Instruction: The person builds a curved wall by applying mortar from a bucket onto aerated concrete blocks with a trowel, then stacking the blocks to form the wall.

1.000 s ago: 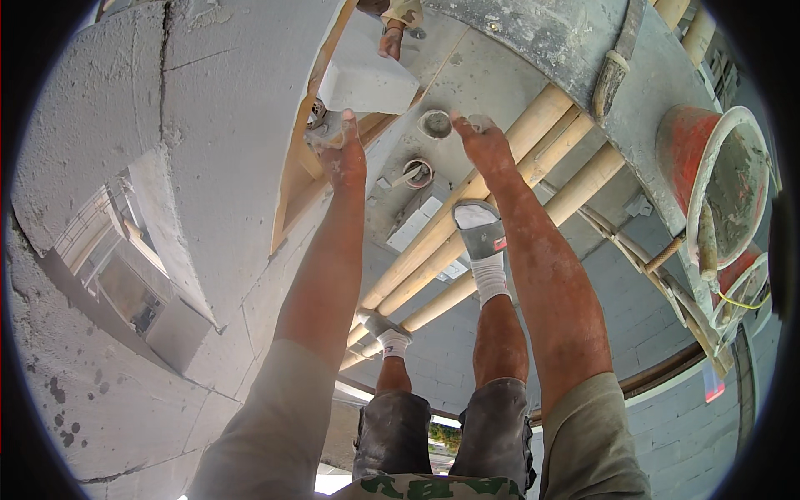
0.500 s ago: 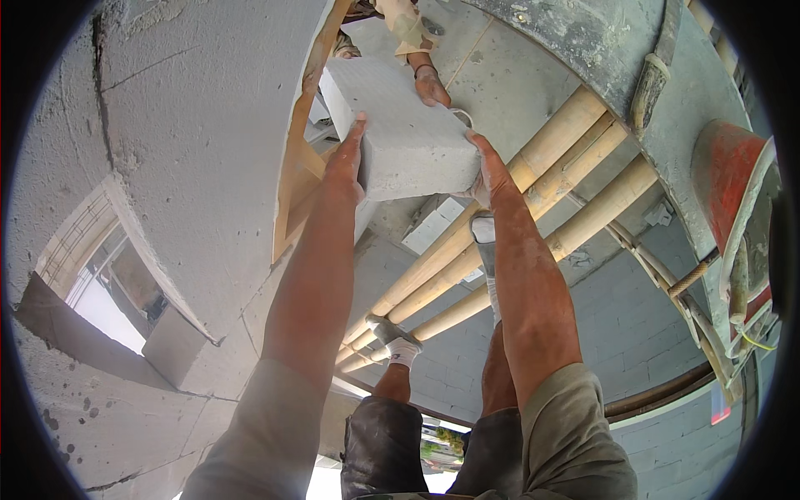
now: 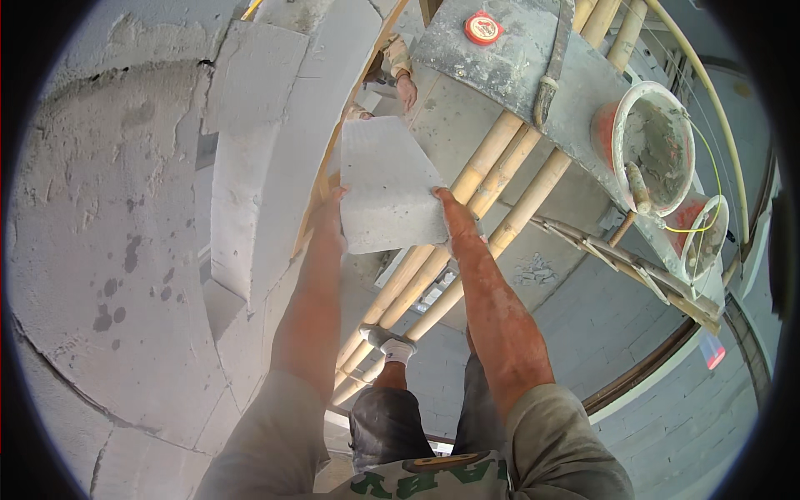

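Between my two hands is a large pale grey, slightly speckled block (image 3: 392, 187). My left hand (image 3: 332, 218) grips its left side, with fingertips at the edge. My right hand (image 3: 457, 215) is closed on the right side near the near corner. Past the far end of the block a co-worker's hand (image 3: 406, 92) hangs apart from it; a second hand of theirs is partly hidden behind the block, so I cannot tell whether it touches. My foot (image 3: 390, 343) rests on bamboo poles (image 3: 492, 162) that run beneath the block.
A rough grey block wall (image 3: 150, 250) fills the left, with a wooden edge (image 3: 304, 229) beside me. At right, a metal platform (image 3: 517, 67) holds a red tape measure (image 3: 483, 28), a mortar bucket (image 3: 650, 142) and a smaller bucket (image 3: 704, 242). The floor (image 3: 542, 275) shows far below.
The block came from the co-worker into my formerly empty hands. The co-worker's visible hand has since come off it. My view has shifted, bringing the tape measure into sight.
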The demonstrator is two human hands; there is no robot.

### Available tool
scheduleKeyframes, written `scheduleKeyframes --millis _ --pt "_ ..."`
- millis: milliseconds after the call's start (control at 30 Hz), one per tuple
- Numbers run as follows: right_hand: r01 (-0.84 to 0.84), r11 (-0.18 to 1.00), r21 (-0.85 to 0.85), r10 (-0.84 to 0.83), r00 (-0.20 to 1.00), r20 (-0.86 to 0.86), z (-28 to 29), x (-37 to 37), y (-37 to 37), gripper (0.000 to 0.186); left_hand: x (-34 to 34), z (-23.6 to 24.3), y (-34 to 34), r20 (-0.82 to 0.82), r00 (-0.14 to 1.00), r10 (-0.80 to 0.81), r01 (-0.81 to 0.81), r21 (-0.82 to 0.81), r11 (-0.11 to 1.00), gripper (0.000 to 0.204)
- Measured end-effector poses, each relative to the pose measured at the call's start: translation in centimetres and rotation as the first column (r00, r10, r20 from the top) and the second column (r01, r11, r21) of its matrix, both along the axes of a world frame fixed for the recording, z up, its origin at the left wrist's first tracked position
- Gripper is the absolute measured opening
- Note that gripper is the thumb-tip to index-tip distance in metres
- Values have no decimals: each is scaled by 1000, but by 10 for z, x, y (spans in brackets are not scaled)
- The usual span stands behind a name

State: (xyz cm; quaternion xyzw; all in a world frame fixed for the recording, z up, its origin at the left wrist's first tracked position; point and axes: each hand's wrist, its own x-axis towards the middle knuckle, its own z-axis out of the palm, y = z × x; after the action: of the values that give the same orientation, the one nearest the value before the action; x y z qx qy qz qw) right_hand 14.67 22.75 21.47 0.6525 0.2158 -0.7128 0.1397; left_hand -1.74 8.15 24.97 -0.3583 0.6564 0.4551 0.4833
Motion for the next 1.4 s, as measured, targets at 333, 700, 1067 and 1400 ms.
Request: scheduleKeyframes --millis 333,700,1067,1400 --pt "-438 872 217 423 899 115 232 36 -71 74 101 169 -142 236 905 353 -412 289 864 57" --pt "-900 433 37 900 435 35 384 53 -212 70 277 341 -316 305 584 752 -810 282 514 57" --pt "-851 -200 -486 948 -44 -314 321 86 -518 79 462 478 -447 148 12 989 -994 112 -5 82" --pt "-589 -781 -209 603 -625 -496 292 180 -740 55 547 498 -470 37 -693 720 -673 325 -664 85"
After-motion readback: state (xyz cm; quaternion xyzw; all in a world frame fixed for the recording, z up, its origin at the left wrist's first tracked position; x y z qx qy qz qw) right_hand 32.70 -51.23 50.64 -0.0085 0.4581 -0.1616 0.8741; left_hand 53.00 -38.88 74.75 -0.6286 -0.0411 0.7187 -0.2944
